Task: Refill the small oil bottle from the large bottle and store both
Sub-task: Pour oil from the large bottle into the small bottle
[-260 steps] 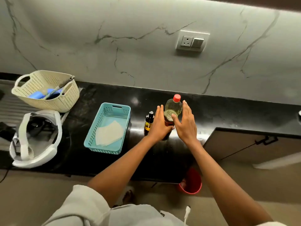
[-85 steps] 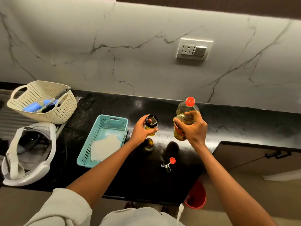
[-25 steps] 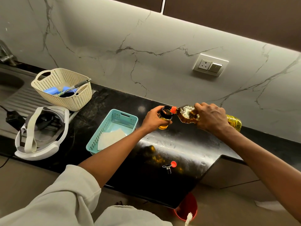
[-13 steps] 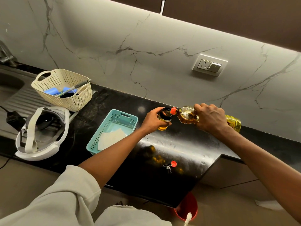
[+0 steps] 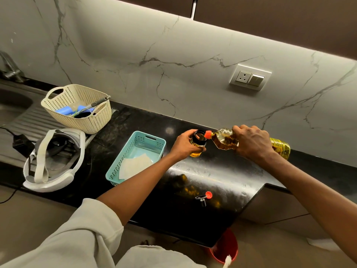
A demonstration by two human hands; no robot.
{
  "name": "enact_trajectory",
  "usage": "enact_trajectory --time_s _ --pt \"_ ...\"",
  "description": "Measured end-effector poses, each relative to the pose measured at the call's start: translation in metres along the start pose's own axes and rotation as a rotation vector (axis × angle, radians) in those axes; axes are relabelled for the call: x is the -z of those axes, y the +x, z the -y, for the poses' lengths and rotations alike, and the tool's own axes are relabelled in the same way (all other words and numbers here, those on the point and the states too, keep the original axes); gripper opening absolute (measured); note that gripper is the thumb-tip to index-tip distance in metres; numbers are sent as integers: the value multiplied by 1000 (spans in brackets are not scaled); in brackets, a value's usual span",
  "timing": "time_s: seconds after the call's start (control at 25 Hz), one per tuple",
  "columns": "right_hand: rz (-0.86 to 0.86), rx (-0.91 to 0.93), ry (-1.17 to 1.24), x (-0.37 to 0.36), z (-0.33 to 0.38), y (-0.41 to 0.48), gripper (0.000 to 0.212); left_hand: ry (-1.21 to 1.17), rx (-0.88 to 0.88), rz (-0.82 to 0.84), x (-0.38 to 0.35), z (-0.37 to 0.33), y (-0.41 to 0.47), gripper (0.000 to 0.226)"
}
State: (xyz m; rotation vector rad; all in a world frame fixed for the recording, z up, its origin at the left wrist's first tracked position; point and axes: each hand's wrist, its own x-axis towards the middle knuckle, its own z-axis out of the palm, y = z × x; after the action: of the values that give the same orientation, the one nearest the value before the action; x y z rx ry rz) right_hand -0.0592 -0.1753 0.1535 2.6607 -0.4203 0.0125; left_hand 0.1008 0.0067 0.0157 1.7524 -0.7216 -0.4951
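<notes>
My left hand grips the small oil bottle, held above the black counter with its black open mouth tilted toward the right. My right hand holds the large oil bottle tipped nearly flat, its orange neck at the small bottle's rim. Yellow oil shows in both bottles. The large bottle's yellow label end sticks out behind my right hand. Two loose caps, one orange and one dark, lie on the counter near its front edge.
A teal basket with a pale sheet inside sits left of my left arm. Further left are a cream basket with tools, a white headset and a steel sink drainboard. A red bucket stands on the floor.
Over the last second both hands and bottles have stayed almost still, the large bottle's neck at the small bottle's mouth. Earlier, both bottles stood upright on the counter before being lifted and uncapped.
</notes>
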Motion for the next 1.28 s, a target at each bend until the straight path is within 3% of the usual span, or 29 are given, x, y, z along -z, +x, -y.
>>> enact_trajectory --time_s 0.6,0.96,1.28 --pt "37 -32 77 -14 5 -4 57 -8 9 42 -10 6 -5 74" --pt "0 -192 445 -36 20 -17 68 -2 -27 19 -10 5 -5 73" --pt "-108 -274 759 -69 42 -45 50 40 -57 34 -10 -2 -7 71"
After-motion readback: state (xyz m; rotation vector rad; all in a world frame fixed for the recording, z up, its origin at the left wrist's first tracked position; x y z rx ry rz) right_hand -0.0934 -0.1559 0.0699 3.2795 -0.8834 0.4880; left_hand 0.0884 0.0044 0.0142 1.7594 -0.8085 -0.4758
